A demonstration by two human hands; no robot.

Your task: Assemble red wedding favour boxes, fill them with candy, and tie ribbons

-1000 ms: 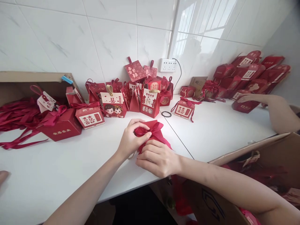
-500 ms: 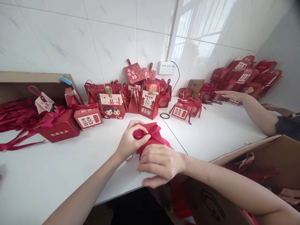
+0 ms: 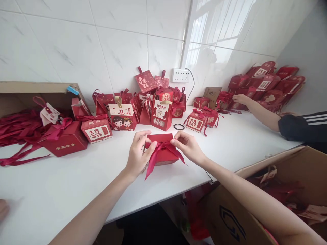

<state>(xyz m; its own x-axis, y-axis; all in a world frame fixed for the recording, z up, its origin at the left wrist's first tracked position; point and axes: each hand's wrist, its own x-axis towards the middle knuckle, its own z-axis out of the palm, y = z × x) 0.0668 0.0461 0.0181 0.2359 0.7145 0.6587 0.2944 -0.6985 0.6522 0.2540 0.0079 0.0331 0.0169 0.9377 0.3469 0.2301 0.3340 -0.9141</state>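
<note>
A red gift box [image 3: 167,159] sits in front of me on the white table, with a dark red ribbon [image 3: 152,162] tied in a bow across its top. My left hand [image 3: 140,151] pinches the bow's left loop between thumb and fingers. On the other side, my right hand [image 3: 187,144] pinches the right loop near the box's far right edge. Both ribbon tails hang down over the front. Part of a twisted cord [image 3: 144,169] shows beside the box, below my left hand.
Several finished red boxes [image 3: 97,129] line the wall. A black hair tie [image 3: 179,126] lies beyond my right hand. An open carton [image 3: 255,166] stands at the right, and loose ribbons [image 3: 20,122] pile up at the left. A co-worker's hand [image 3: 240,98] touches ribbons at the far right.
My right hand has moved from in front of the box up to the bow's right loop and closed on it. The ribbon tails now hang in front. The co-worker's hand has closed its fingers.
</note>
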